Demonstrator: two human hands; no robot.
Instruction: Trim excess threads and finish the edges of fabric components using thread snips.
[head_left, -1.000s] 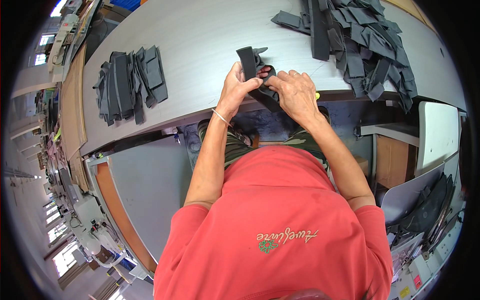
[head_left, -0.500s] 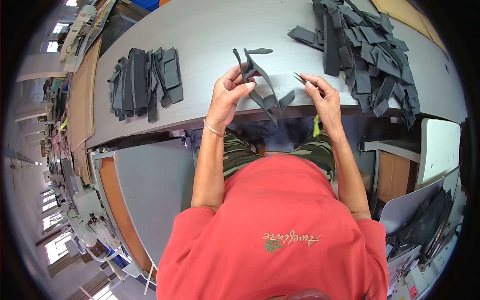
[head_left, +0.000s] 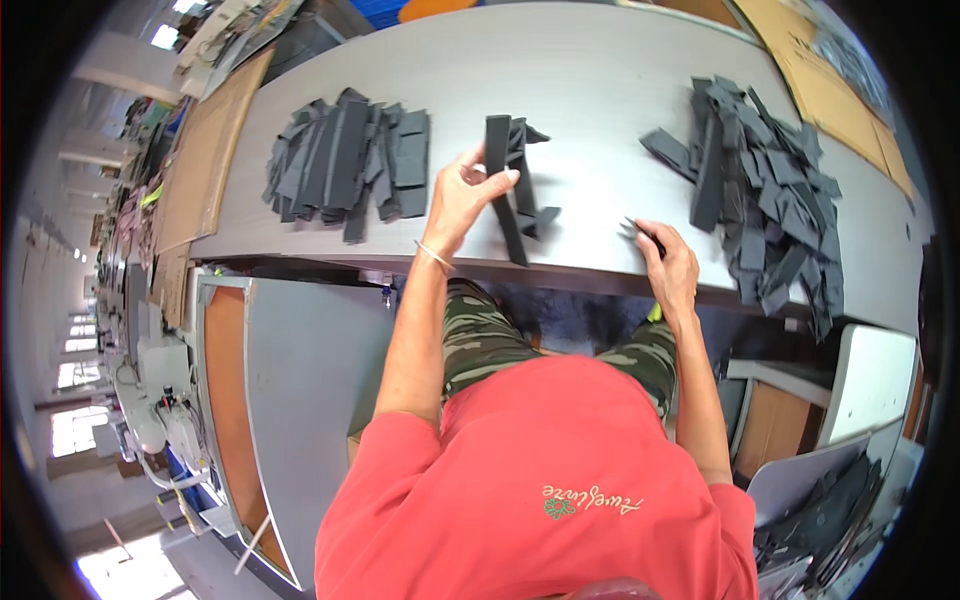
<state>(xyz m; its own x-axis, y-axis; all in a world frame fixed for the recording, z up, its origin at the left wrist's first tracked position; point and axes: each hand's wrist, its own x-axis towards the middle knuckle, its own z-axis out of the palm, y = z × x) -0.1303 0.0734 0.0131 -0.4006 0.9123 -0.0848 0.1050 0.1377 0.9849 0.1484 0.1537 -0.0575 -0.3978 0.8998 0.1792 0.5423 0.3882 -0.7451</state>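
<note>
A bundle of dark fabric strips (head_left: 508, 180) is held in the left hand (head_left: 462, 200), fingers and thumb pinched around its upper part; the bundle is lifted off the grey table (head_left: 580, 80) at its top, with its lower end trailing down to the near table edge. The right hand (head_left: 672, 265) rests at the near edge, curled around a small pair of snips (head_left: 636, 231) whose tips point left; whether the blades are parted cannot be told. The step in hand is judged to be the handling of one strip bundle between trimming and sorting. The next move is judged to call for a steady pinch so the loose strips do not slip out, and a clear path to either pile. A sorted stack of strips (head_left: 350, 165) lies on the left, a loose heap of strips (head_left: 760, 190) on the right; bare tabletop is left between them and beyond. The near edge is close under both wrists, so strip ends could slide off there.
</note>
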